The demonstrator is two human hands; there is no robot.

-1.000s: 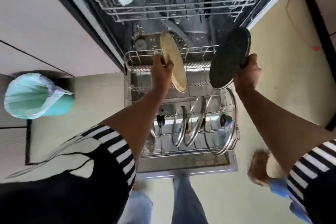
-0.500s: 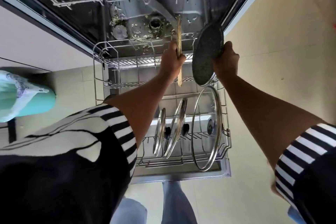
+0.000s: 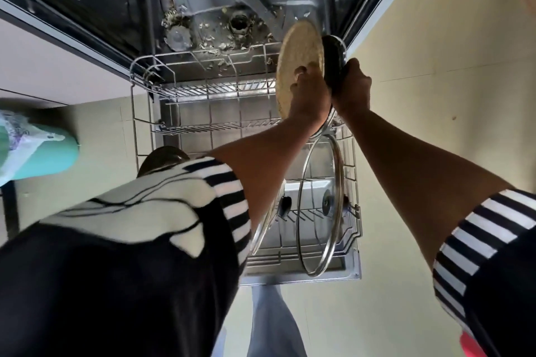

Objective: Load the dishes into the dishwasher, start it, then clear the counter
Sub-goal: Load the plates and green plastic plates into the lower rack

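Tan plate point(image 3: 298, 58), gripped in the left hand point(image 3: 311, 95), and dark plate point(image 3: 333, 58), clasped in the right hand point(image 3: 352, 87), had swung together above the right rear of the lower rack point(image 3: 203, 90), apparently ready for slotting.

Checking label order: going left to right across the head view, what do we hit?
In order: teal bin → lower rack's left wall → tan plate → dark plate. Skipped: left hand and right hand overlap the plates.
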